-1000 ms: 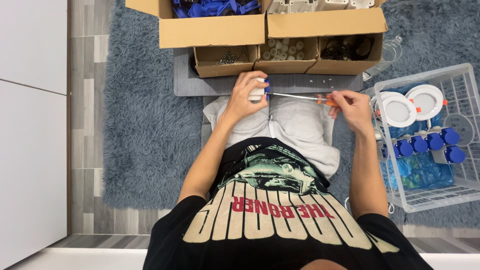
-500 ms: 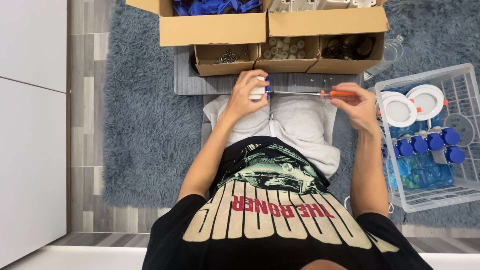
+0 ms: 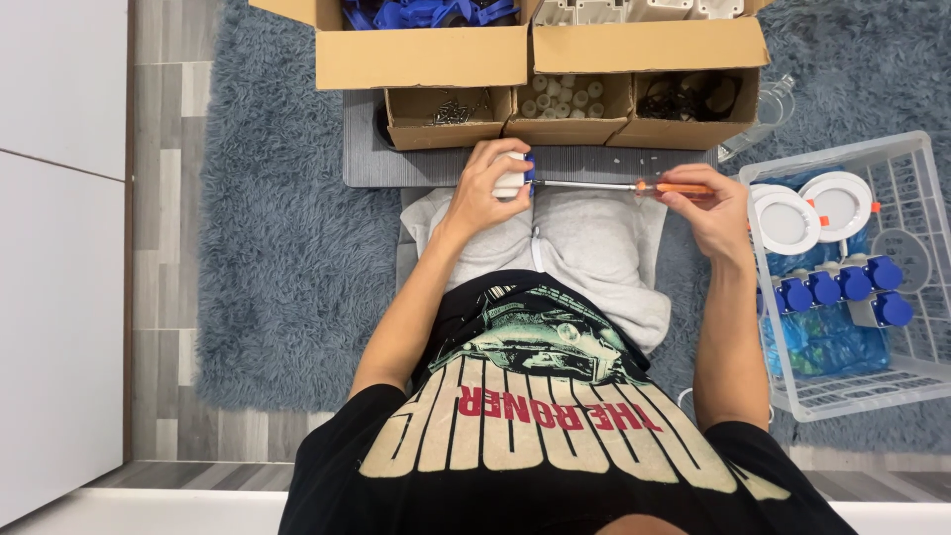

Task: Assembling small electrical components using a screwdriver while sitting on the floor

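Left hand [image 3: 487,190] stays clamped on the white-and-blue part [image 3: 516,174] over the lap, just below the grey mat [image 3: 396,163]. Right hand [image 3: 705,203] keeps gripping the orange screwdriver [image 3: 634,186], tip at the part. Since half a second ago, nothing has shifted; basket [image 3: 916,367] sits right.

- Shaggy blue-grey rug [image 3: 287,267]: one flat colour, no pattern.
- Plank floor [image 3: 158,198]: mixed grey and pale brown strips.
- Slim screwdriver [image 3: 634,186]: orange handle, silver shaft.
- Small plastic part [image 3: 515,173] in left hand [image 3: 485,193]: white with blue edge.
- Open cardboard boxes [image 3: 426,59]: plain tan; blue pieces in one.
- White wire basket [image 3: 892,386]: white round discs, blue-capped grey parts, blue bag beneath.
- Short-sleeved T-shirt [image 3: 535,436]: black, cream and red print, green graphic.
- Soft shorts [image 3: 594,238]: light grey.
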